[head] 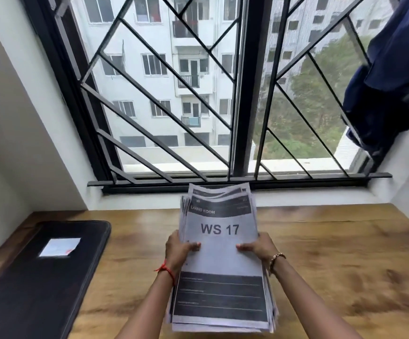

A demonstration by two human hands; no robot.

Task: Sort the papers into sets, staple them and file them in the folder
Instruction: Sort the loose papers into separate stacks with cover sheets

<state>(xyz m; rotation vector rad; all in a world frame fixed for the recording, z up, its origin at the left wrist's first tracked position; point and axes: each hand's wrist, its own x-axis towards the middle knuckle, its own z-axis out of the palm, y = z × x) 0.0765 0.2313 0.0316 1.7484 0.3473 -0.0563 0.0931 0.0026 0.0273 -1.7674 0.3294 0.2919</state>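
Note:
A thick stack of printed papers is held above the wooden table, its sheets slightly fanned at the far end. The top sheet reads "LIVING ROOM" and "WS 17", with a dark block at its near end. My left hand grips the stack's left edge, thumb on top. My right hand grips the right edge the same way. A closed black folder with a white label lies flat on the table at the left, apart from the papers. No stapler is in view.
The wooden table runs up to a white sill below a barred window. A white wall closes the left side. Dark blue cloth hangs at the upper right by the window.

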